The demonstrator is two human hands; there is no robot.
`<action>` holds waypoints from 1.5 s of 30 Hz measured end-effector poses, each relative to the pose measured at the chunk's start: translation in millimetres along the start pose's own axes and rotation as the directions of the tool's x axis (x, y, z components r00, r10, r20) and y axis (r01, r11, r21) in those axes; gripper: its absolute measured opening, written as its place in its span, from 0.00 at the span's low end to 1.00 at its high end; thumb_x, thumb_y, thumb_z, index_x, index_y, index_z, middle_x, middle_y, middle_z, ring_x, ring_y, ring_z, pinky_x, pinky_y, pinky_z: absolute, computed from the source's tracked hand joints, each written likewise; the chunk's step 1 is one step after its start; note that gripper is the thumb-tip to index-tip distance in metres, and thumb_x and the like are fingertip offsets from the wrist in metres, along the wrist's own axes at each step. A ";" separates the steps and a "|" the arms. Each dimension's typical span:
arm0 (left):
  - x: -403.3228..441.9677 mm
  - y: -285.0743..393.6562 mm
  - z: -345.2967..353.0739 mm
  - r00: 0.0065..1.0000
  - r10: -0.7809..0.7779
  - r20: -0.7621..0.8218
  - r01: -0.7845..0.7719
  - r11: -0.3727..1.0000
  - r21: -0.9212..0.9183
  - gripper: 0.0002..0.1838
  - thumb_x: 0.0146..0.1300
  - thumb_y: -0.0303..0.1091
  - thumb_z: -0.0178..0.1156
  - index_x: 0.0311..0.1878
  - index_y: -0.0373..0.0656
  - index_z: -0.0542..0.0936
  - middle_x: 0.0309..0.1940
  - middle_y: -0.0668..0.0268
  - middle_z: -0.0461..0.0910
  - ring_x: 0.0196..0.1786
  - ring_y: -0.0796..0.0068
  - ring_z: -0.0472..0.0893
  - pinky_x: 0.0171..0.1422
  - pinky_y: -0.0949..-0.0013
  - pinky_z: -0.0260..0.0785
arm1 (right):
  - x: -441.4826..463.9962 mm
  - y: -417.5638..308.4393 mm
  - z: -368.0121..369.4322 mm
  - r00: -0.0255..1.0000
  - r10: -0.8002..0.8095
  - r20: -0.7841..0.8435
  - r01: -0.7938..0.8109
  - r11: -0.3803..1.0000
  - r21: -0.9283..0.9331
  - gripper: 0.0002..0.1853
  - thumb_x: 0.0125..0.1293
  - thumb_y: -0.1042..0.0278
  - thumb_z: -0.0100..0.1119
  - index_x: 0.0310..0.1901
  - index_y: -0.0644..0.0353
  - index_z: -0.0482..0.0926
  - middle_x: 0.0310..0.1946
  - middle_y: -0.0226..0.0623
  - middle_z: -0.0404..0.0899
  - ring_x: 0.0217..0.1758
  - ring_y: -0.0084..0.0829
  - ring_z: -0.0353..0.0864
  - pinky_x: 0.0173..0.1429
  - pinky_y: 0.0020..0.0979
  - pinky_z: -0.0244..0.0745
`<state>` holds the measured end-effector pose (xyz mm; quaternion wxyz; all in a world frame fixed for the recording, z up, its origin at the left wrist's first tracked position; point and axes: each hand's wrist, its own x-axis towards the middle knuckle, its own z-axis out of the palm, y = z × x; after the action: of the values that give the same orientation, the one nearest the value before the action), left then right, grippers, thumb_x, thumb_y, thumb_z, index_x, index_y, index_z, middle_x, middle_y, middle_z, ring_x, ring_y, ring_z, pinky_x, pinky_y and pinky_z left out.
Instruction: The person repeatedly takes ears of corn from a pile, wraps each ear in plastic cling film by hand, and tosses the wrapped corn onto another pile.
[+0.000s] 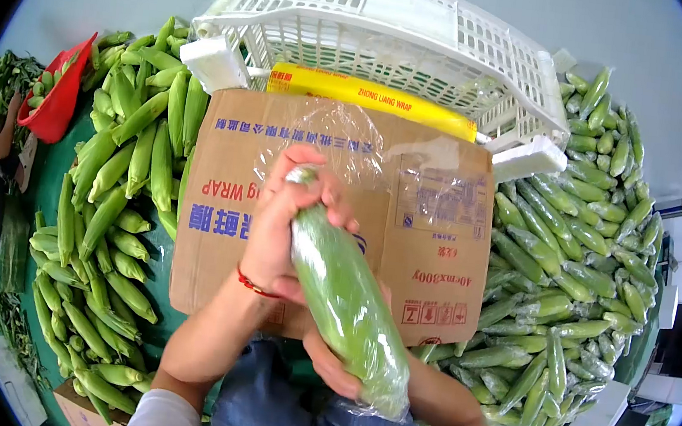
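An ear of corn in its green husk (344, 305), wrapped in shiny cling film, is tilted in front of me above the cardboard box (437, 248). My left hand (286, 220), with a red cord at its wrist, is closed around the corn's upper end. The narrow tip pokes out between the fingers. At the thicker lower end, my right hand (333, 364) grips from beneath. Its fingers show on the left side, while most of the palm is hidden behind the corn. Loose clear film (340, 142) lies across the top of the box.
Behind the box are a yellow cling film roll box (374, 100) and a white plastic crate (408, 49). Unwrapped corn (117, 164) is heaped left, film-wrapped corn (568, 262) right. A red basket (59, 92) stands far left, with another person's arm (7, 132) near it.
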<state>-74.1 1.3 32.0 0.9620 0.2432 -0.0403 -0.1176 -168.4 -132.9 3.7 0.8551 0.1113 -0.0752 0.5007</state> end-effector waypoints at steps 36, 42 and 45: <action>-66.7 -43.8 29.2 0.667 -0.555 0.498 -0.691 -0.211 0.691 0.34 0.51 0.35 0.71 0.64 0.48 0.74 0.65 0.48 0.67 0.65 0.43 0.70 0.66 0.47 0.65 | -294.1 -9.9 72.2 -0.627 -0.763 -0.158 0.498 -0.237 -0.834 0.30 0.67 0.33 0.51 0.47 0.56 0.72 0.39 0.38 0.78 0.43 0.36 0.77 0.51 0.40 0.76; -73.6 16.7 -53.5 0.935 -0.152 0.320 -0.345 -0.597 0.724 0.33 0.54 0.36 0.69 0.66 0.49 0.73 0.70 0.48 0.62 0.67 0.46 0.68 0.67 0.51 0.64 | -403.9 -58.2 102.7 -0.789 -0.614 -0.022 0.308 -0.364 -0.879 0.32 0.71 0.52 0.56 0.69 0.62 0.63 0.64 0.48 0.69 0.66 0.40 0.71 0.68 0.44 0.69; -38.9 37.3 -74.8 0.959 0.041 0.280 -0.200 -0.604 0.771 0.36 0.54 0.36 0.70 0.68 0.48 0.71 0.73 0.49 0.58 0.67 0.45 0.68 0.67 0.52 0.64 | -277.6 -65.1 45.1 -0.131 -0.991 0.042 -0.461 0.023 -0.887 0.33 0.65 0.59 0.64 0.69 0.61 0.66 0.70 0.44 0.64 0.72 0.41 0.64 0.73 0.42 0.62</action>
<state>-94.0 77.0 -16.7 0.2247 0.9484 -0.1981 0.1036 -247.6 -408.8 -26.9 0.5939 -0.7399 0.2772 -0.1517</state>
